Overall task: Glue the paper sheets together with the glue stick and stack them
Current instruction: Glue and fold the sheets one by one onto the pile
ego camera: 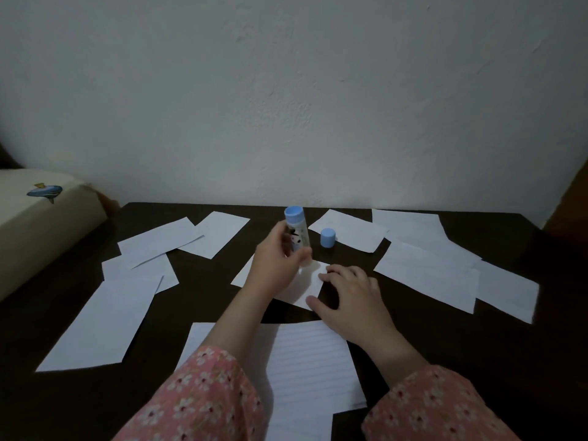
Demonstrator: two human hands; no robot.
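My left hand (pixel 277 261) grips a glue stick (pixel 297 234) with a blue end, held upside down with its tip on a small white sheet (pixel 305 284) in the middle of the dark table (pixel 445 345). My right hand (pixel 348 299) rests with spread fingers on that sheet's right corner. The blue cap (pixel 328 238) stands apart, just right of the stick, at the edge of another sheet (pixel 353 232). A lined sheet (pixel 305 361) lies close to me, partly under my arms.
Several white sheets lie scattered over the table: overlapping ones at left (pixel 105 323) and back left (pixel 216 232), more at right (pixel 426 275). A cream cushion (pixel 41 224) with a blue fish print sits at the left. A pale wall stands behind the table.
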